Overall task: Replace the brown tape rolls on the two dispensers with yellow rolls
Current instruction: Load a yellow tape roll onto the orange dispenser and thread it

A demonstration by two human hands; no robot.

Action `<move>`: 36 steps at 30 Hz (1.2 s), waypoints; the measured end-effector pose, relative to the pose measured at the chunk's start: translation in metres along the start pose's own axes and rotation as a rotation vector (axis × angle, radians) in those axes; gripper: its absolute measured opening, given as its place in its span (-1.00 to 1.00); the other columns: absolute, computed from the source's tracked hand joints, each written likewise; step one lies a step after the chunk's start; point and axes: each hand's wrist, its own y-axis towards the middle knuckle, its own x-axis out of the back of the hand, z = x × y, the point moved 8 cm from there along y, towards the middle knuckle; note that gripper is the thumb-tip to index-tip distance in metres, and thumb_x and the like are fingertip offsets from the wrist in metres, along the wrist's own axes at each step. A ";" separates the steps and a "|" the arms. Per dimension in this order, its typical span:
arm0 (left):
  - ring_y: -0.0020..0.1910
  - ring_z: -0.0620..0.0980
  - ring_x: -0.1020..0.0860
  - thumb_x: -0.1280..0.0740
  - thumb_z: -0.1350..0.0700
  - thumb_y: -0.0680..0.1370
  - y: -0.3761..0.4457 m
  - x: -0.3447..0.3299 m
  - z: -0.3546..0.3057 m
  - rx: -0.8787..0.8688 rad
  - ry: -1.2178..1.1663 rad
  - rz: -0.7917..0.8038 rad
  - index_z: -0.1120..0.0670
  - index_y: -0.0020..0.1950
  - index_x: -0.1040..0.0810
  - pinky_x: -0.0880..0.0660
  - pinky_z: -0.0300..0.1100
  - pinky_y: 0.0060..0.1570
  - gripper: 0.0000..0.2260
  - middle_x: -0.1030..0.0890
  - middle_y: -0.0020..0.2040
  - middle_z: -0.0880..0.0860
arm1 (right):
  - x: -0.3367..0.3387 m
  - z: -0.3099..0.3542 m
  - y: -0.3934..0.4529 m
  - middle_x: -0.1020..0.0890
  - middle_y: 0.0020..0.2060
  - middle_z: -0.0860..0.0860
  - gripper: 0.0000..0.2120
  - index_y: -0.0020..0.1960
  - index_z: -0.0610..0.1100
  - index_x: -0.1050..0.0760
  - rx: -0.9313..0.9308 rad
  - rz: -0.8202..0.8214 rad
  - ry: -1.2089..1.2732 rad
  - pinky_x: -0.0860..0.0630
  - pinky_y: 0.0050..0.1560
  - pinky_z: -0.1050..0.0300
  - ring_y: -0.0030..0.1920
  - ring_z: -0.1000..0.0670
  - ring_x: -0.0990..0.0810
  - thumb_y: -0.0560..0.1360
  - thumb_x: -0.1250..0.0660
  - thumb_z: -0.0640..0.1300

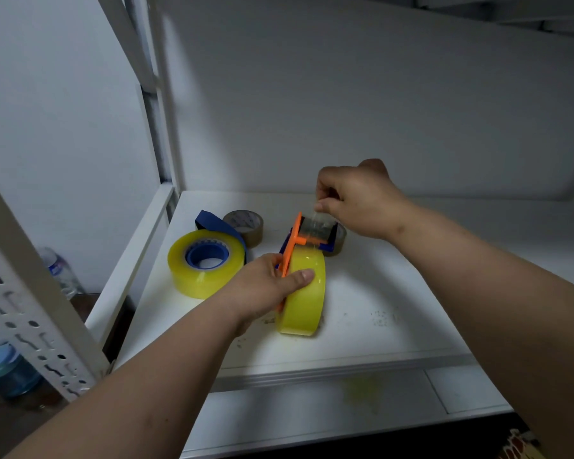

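An orange dispenser [293, 241] stands on edge on the white shelf [362, 313], loaded with a yellow roll [304, 293]. My left hand [269, 286] grips this roll and the dispenser, thumb across the roll's face. My right hand [355, 198] pinches the clear tape end [317, 217] above the dispenser's cutter. To the left lies a blue dispenser [209, 223] with a second yellow roll [203, 263] on it. One brown roll [246, 225] lies behind it. Another brown roll [337, 240] is partly hidden behind the orange dispenser.
White metal shelf posts [159, 104] rise at the left, and a perforated upright [24, 286] stands nearer. Plastic bottles [60, 270] and a blue-lidded jar [7, 369] sit on the floor at the left. A wall closes the back of the shelf.
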 end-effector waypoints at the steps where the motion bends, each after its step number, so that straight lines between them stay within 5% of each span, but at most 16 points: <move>1: -0.03 -0.04 -0.65 -0.41 -0.21 0.43 -0.001 0.003 -0.001 -0.011 0.030 -0.035 0.03 0.35 -0.44 -0.55 -0.26 -0.20 -0.42 -0.67 0.02 0.02 | 0.004 0.000 0.002 -0.52 -0.31 0.10 -0.85 -0.20 -0.04 -0.43 -0.004 -0.013 0.005 -0.25 0.08 0.07 -0.22 -0.03 -0.46 0.48 -0.34 -0.03; 5: 0.05 0.07 -0.64 -0.32 -0.32 0.43 -0.004 0.010 0.000 -0.034 0.068 -0.142 0.06 0.33 -0.48 -0.57 0.07 0.10 -0.38 -0.66 0.10 0.09 | 0.010 0.000 0.005 -0.52 -0.33 0.11 -0.87 -0.20 -0.03 -0.45 -0.024 -0.046 0.040 -0.27 0.11 0.05 -0.22 -0.01 -0.46 0.47 -0.34 -0.03; 9: 0.06 -0.03 -0.64 -0.34 -0.42 0.31 -0.009 0.008 0.002 -0.038 0.057 -0.039 -0.04 0.36 -0.47 -0.58 -0.11 0.06 -0.27 -0.67 0.12 0.01 | 0.008 0.004 0.006 -0.53 -0.30 0.07 -0.88 -0.16 -0.07 -0.47 -0.027 -0.050 0.048 -0.28 0.04 0.07 -0.19 -0.06 -0.50 0.48 -0.34 -0.04; 12: -0.02 -0.08 -0.68 -0.59 -0.09 0.26 -0.010 0.003 0.006 -0.037 0.043 0.118 -0.09 0.30 -0.48 -0.61 -0.12 0.02 -0.35 -0.72 0.01 -0.04 | 0.008 0.010 0.009 -0.48 -0.33 0.13 -0.86 -0.20 -0.05 -0.42 0.016 -0.020 0.038 -0.25 0.03 0.09 -0.19 -0.05 -0.49 0.49 -0.33 -0.05; 15: 0.01 -0.04 -0.68 -0.58 0.10 0.31 -0.010 0.004 0.009 -0.054 0.040 0.116 -0.08 0.28 -0.47 -0.58 -0.01 0.13 -0.42 -0.72 0.03 -0.01 | 0.011 0.019 0.011 -0.41 -0.41 0.17 -0.83 -0.21 -0.03 -0.38 0.072 -0.023 -0.016 -0.19 -0.02 0.14 -0.19 -0.07 -0.46 0.50 -0.31 -0.03; 19: 0.09 -0.06 -0.64 -0.43 -0.10 0.46 -0.013 0.008 0.008 -0.084 0.073 0.082 -0.10 0.32 -0.46 -0.53 0.00 0.21 -0.55 -0.69 0.10 -0.05 | 0.026 0.025 0.015 -0.55 -0.32 0.05 -0.88 -0.12 -0.11 -0.46 0.082 -0.101 0.020 -0.27 -0.10 0.15 -0.13 -0.15 -0.53 0.49 -0.31 -0.06; 25: 0.27 0.02 -0.52 -0.11 -0.35 0.52 -0.015 0.015 0.008 -0.100 0.130 -0.014 -0.01 0.42 -0.42 -0.40 0.04 0.34 -0.40 -0.58 0.29 0.02 | 0.044 0.024 0.023 -0.50 -0.31 0.07 -0.89 -0.08 -0.09 -0.45 0.044 -0.162 0.044 -0.27 -0.12 0.16 -0.18 -0.06 -0.48 0.50 -0.30 -0.06; 29: 0.14 -0.11 -0.60 -0.23 -0.38 0.44 -0.018 0.010 0.011 -0.074 0.069 0.039 -0.13 0.39 -0.43 -0.48 -0.16 0.16 -0.41 -0.65 0.17 -0.10 | 0.038 0.017 0.025 -0.46 -0.34 0.14 -0.93 -0.09 -0.07 -0.42 -0.015 -0.074 0.065 -0.28 -0.12 0.14 -0.16 -0.05 -0.50 0.53 -0.25 -0.08; 33: 0.04 -0.11 -0.66 -0.45 -0.03 0.45 -0.015 0.008 0.012 -0.071 0.036 0.146 -0.15 0.32 -0.46 -0.53 -0.15 0.13 -0.55 -0.72 0.05 -0.08 | 0.039 0.017 0.023 -0.57 -0.20 0.05 -0.93 -0.06 -0.10 -0.42 -0.016 -0.081 0.097 -0.40 -0.06 0.09 -0.11 -0.07 -0.55 0.55 -0.20 -0.12; 36: 0.00 -0.15 -0.67 -0.43 -0.09 0.47 -0.013 0.011 0.006 -0.099 0.068 0.122 -0.13 0.33 -0.46 -0.51 -0.29 0.00 -0.56 -0.72 0.02 -0.09 | 0.047 0.022 0.023 -0.57 -0.18 0.05 -0.92 -0.05 -0.14 -0.43 0.028 -0.182 0.084 -0.45 -0.03 0.05 -0.08 -0.10 -0.57 0.55 -0.20 -0.15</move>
